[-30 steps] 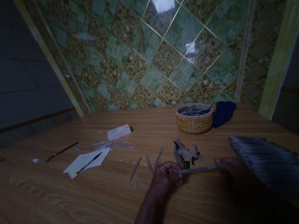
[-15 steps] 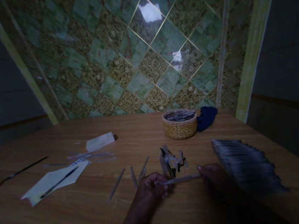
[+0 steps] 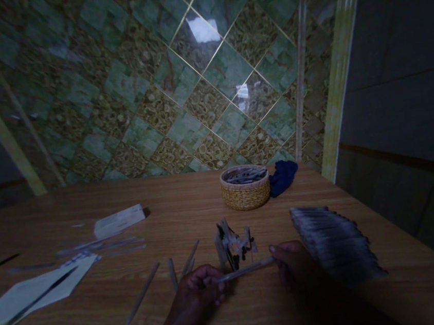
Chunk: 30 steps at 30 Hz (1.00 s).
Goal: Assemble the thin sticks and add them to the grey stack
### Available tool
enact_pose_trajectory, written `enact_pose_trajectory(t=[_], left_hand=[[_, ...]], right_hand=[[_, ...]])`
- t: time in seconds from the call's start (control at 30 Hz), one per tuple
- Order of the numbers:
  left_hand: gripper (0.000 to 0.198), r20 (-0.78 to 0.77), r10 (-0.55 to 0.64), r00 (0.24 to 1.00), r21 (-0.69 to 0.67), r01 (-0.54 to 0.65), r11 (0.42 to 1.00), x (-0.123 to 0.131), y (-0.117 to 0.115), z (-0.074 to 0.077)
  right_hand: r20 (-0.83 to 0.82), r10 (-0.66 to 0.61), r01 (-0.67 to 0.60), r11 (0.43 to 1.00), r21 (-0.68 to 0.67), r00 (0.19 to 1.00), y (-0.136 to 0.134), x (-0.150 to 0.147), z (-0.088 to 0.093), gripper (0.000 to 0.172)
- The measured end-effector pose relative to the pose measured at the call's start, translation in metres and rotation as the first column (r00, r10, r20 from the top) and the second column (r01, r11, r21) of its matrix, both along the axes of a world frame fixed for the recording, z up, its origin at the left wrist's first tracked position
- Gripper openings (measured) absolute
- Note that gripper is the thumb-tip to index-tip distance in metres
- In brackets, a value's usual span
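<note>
A thin, pale, see-through pen barrel (image 3: 247, 269) is held nearly level above the table between my two hands. My left hand (image 3: 201, 288) has its fingers closed round the left end. At the other end, my right hand (image 3: 291, 263) pinches it between thumb and finger. Just behind it lies a small heap of clear and black pen parts (image 3: 235, 244), too dim to tell apart. Several loose barrels (image 3: 143, 293) lie left of my left hand. To the right of my right hand, many dark pens (image 3: 336, 240) are laid side by side in a row.
A woven basket (image 3: 246, 196) full of pens stands at the back, with a dark blue cloth (image 3: 283, 176) beside it. On the left are a white box (image 3: 119, 221), thin clear strips (image 3: 122, 242) and a paper sheet (image 3: 25, 299) bearing a dark pen (image 3: 37, 300). A tiled wall (image 3: 194, 128) rises behind.
The view has turned a little to the right, so everything sits further left. Both hands keep hold of the pen barrel, which tilts slightly more, its right end higher.
</note>
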State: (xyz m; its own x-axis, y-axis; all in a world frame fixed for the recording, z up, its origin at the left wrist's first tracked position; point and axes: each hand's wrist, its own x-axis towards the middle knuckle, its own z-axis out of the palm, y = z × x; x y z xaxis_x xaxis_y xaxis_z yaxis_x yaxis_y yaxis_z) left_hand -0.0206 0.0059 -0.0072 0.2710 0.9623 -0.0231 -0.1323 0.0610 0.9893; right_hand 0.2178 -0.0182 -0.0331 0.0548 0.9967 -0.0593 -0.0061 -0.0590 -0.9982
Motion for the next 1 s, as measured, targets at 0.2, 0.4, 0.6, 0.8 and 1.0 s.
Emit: enact_pose_trajectory(t=[0.2,0.4,0.6,0.8,1.0], left_hand=[[0.022,-0.015,-0.047,0.999,-0.004,0.047,0.999,0.0,0.001,0.004],[0.019,-0.036,-0.03,0.999,-0.029,0.029,0.999,0.002,-0.001,0.001],[0.021,-0.036,-0.08,0.996,-0.016,0.08,0.997,0.009,-0.005,-0.006],[0.029,-0.013,-0.08,0.997,-0.04,0.079,0.996,0.01,-0.006,-0.005],[0.027,-0.027,0.141,0.99,-0.05,-0.143,0.988,0.0,-0.002,0.011]], right_hand=[[0.117,-0.029,0.028,1.0,0.009,0.993,0.007,0.0,0.0,0.043],[0.636,-0.272,0.025,0.929,0.369,0.722,-0.009,-0.009,0.015,0.015],[0.892,-0.348,-0.416,0.794,0.443,0.287,-0.025,-0.039,-0.001,0.01],[0.972,-0.167,-0.443,0.868,0.225,0.166,-0.018,-0.017,0.015,0.011],[0.992,-0.075,-0.247,0.964,0.099,0.103,-0.015,0.075,0.065,0.02]])
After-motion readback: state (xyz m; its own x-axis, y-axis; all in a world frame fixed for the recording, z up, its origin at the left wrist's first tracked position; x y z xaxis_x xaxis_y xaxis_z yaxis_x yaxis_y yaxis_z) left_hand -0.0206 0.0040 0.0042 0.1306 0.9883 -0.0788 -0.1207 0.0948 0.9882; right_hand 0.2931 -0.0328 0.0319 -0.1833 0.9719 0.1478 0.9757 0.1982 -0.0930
